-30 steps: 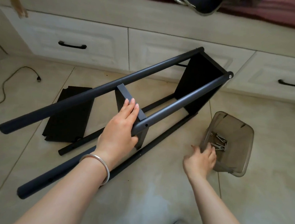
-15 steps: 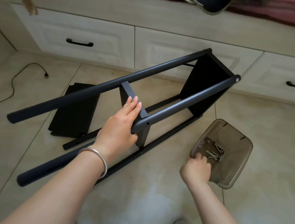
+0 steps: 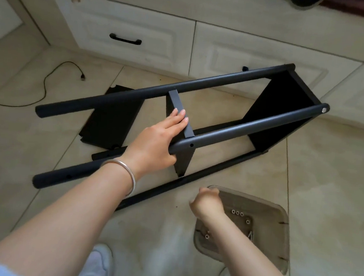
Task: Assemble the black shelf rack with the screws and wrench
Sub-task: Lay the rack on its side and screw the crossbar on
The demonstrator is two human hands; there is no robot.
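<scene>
On a tiled floor (image 3: pixel 326 171) before a row of cream drawers (image 3: pixel 128 31), a person works at a half-built black shelf rack (image 3: pixel 238 129) lying on its side. Left hand (image 3: pixel 154 144) grips the nearer upper pole (image 3: pixel 249 126) of the rack, thumb under it, with the straight fingers laid along the edge of the middle shelf panel (image 3: pixel 180 109); a silver bangle (image 3: pixel 122 173) circles that wrist. Right hand (image 3: pixel 207 202), blurred, is curled into a loose fist at the near-left rim of a clear plastic tray (image 3: pixel 278 224); whether it holds anything cannot be told. Small washers (image 3: pixel 237 213) and a few screws (image 3: pixel 250 234) lie in the tray, just right of that hand. Beyond the left hand, a loose black panel (image 3: pixel 110 123) lies flat on the floor behind the rack's far pole (image 3: pixel 158 90). A second panel (image 3: pixel 281 115) closes the rack's far end, well beyond the right hand. A dark cable (image 3: pixel 43 87) trails across the tiles far left of both hands.
</scene>
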